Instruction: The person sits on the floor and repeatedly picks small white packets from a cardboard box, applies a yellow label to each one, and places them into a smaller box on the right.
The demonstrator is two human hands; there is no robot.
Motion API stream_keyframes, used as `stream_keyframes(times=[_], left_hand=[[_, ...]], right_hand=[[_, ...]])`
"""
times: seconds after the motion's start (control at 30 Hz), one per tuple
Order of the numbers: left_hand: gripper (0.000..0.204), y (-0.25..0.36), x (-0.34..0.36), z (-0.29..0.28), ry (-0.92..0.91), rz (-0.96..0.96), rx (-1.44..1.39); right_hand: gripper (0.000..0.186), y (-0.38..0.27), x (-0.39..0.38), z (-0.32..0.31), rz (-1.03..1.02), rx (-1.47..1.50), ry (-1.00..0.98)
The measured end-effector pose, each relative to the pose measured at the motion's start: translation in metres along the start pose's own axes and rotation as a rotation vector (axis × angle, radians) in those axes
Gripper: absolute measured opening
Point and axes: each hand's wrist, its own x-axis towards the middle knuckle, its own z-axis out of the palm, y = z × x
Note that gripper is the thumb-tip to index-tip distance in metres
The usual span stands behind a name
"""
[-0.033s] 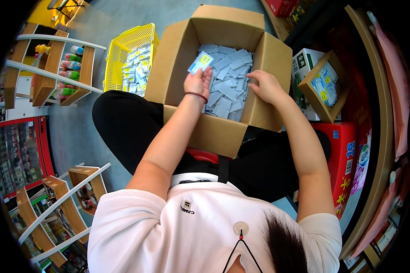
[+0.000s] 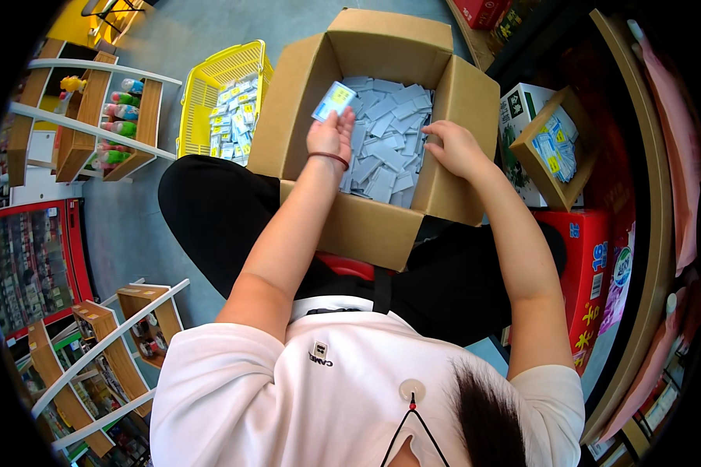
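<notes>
My left hand (image 2: 332, 134) is closed on a small white, blue and yellow shelf price tag (image 2: 336, 101), raised over the left side of an open cardboard box (image 2: 362, 226). Many grey-white tags (image 2: 385, 140) lie loosely piled inside the box, mostly plain side up. At the box's right wall rests my right hand (image 2: 456, 148), its thumb and fingers slightly apart with nothing visible between them. Some of its fingertips are hard to make out against the pile. The box stands between my legs.
Left of the box, a yellow plastic basket (image 2: 185, 117) holds more tags. To the right, a small cardboard tray (image 2: 549, 175) of tags leans by a white carton (image 2: 514, 117), above a red carton (image 2: 584, 272). Shelving racks (image 2: 93, 109) stand at the far left.
My left hand has shifted slightly left and up with the price tag. My right hand has not visibly moved.
</notes>
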Motion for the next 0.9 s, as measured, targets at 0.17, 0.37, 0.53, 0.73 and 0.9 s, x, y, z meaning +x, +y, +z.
stream_keyframes(times=[0.17,0.37,0.53,0.73,0.9], left_hand=[[0.033,0.095,0.07,-0.003,0.018,0.379,-0.24],[0.037,0.082,0.06,0.007,0.172,0.319,-0.173],[0.019,-0.008,0.02,-0.002,0.071,-0.026,0.118],[0.015,-0.03,0.005,0.006,0.054,-0.182,0.247],[0.015,-0.024,0.021,0.01,0.043,-0.183,0.289]], right_hand=[[0.026,-0.001,0.0,0.001,-0.014,0.007,0.0],[0.028,-0.002,0.003,0.0,0.034,0.003,-0.023],[0.029,-0.002,0.0,-0.002,0.028,0.007,-0.027],[0.028,0.0,0.001,-0.003,0.024,0.031,-0.037],[0.029,-0.003,0.005,-0.006,0.06,0.016,-0.063]])
